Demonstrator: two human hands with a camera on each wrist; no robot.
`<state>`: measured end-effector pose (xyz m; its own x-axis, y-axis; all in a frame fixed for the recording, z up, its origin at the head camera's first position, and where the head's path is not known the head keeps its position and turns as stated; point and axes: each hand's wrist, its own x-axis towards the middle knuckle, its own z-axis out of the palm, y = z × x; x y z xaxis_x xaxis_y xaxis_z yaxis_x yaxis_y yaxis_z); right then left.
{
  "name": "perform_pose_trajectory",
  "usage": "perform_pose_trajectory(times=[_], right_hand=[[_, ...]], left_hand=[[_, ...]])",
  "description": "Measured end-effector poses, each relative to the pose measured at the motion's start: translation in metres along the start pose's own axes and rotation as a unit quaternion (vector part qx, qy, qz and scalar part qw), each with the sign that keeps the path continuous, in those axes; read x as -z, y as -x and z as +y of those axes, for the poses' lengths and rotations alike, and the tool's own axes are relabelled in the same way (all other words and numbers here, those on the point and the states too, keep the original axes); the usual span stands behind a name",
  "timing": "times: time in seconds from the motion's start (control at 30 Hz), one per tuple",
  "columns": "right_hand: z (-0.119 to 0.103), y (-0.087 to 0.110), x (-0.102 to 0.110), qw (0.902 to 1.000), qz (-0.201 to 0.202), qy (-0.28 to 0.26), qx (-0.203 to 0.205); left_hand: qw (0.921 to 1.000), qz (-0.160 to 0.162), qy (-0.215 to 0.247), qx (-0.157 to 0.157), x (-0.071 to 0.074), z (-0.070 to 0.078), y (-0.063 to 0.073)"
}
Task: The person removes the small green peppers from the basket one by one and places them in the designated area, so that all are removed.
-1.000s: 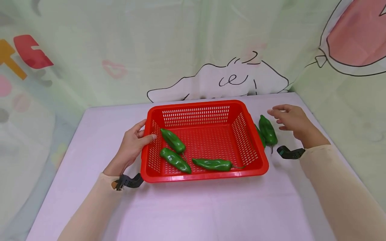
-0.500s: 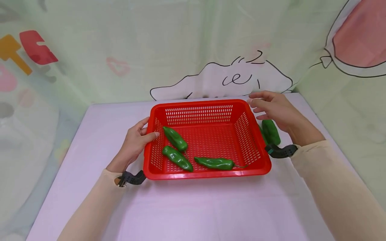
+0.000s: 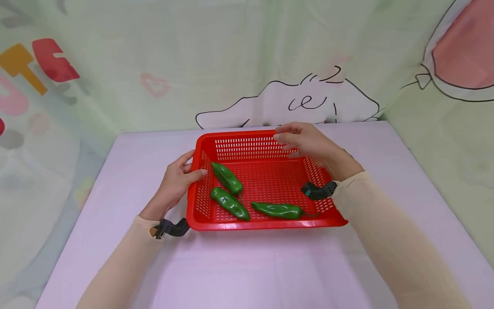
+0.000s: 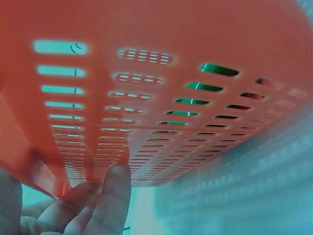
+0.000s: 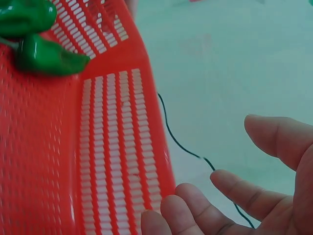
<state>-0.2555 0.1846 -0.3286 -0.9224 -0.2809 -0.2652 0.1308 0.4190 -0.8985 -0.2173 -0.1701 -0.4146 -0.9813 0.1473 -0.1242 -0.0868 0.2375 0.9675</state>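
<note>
A red plastic basket (image 3: pixel 270 224) with slotted walls stands in the middle of the table. Inside it lie three green peppers: one at the upper left (image 3: pixel 227 178), one just below it (image 3: pixel 230 203), one along the front (image 3: pixel 277 210). My left hand (image 3: pixel 172 184) grips the basket's left rim, thumb inside, fingers (image 4: pixel 112 196) against the slotted outer wall. Over the basket's back right part is my right hand (image 3: pixel 308 143), holding nothing; its fingers are loosely bent and spread apart in the right wrist view. My right arm hides the basket's right rim.
A pale cloth covers the table (image 3: pixel 247 270). Behind it hangs a light green printed curtain (image 3: pixel 193 64) that also runs along both sides. Each wrist carries a black camera mount; the right mount (image 3: pixel 318 191) hangs over the basket.
My right hand has moved left from beside the green peppers right of the basket to over its back wall. Those peppers are now hidden behind my arm. My left hand keeps its grip.
</note>
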Motion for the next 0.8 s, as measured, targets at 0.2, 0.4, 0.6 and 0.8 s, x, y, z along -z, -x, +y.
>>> perform_pose_trajectory(times=[0.2, 0.4, 0.6, 0.8], right_hand=[[-0.003, -0.021, -0.025, 0.9995, -0.022, -0.023, -0.006], [-0.003, -0.037, -0.047, 0.9988, -0.028, -0.032, -0.023], [-0.004, -0.048, -0.067, 0.9974, -0.044, -0.041, -0.039], [-0.005, -0.062, -0.083, 0.9956, -0.065, -0.045, -0.050]], left_hand=[[1.0000, 0.003, 0.000, -0.003, 0.000, -0.001, 0.000], [1.0000, 0.003, 0.003, -0.002, -0.002, -0.002, -0.001], [1.0000, 0.006, 0.003, -0.001, -0.002, -0.003, -0.002], [1.0000, 0.009, 0.001, -0.003, -0.001, -0.003, -0.001]])
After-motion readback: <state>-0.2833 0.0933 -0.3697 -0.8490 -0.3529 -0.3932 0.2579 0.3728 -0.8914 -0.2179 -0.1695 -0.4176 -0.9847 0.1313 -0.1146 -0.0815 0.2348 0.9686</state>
